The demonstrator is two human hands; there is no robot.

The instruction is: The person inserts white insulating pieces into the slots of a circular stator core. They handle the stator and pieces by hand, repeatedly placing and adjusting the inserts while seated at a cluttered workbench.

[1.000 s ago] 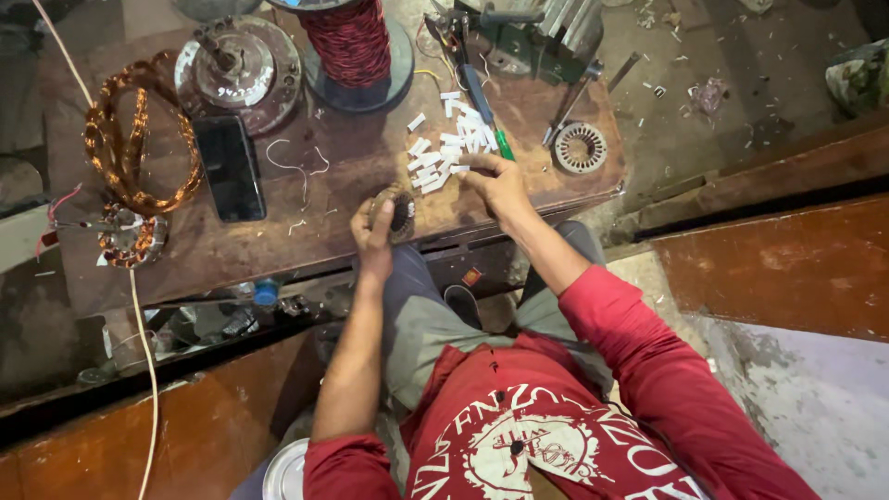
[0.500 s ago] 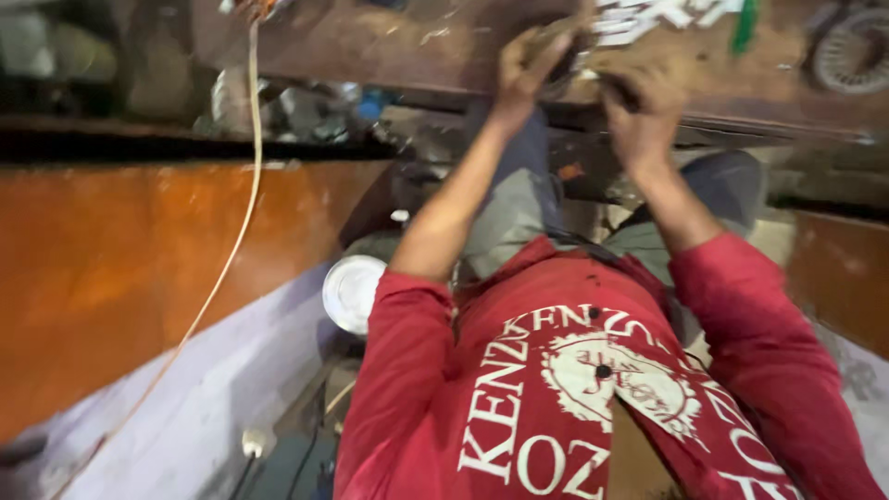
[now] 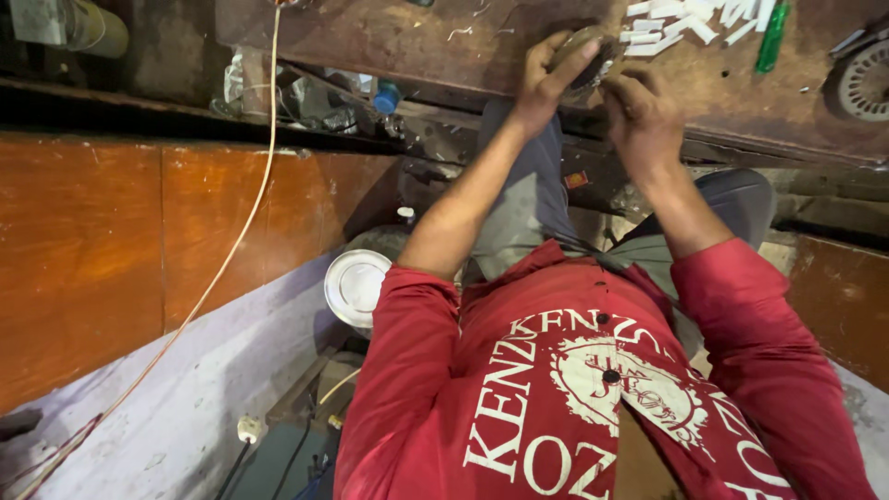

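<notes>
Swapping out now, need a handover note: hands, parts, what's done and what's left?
Left hand: grips a small round metal part at the bench edge.
Right hand: beside the part, fingers curled toward it; contact unclear.
White slips piled on the bench behind the hands; green pen next to them; ring-shaped stator at far right.
Done: part picked up and in hand.
Left: slips lie loose on the bench; whether any are fitted into the part cannot be seen.

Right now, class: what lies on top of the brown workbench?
On the workbench: white strips, a green pen, a round metal part. The left hand partly covers a small round object.
</notes>
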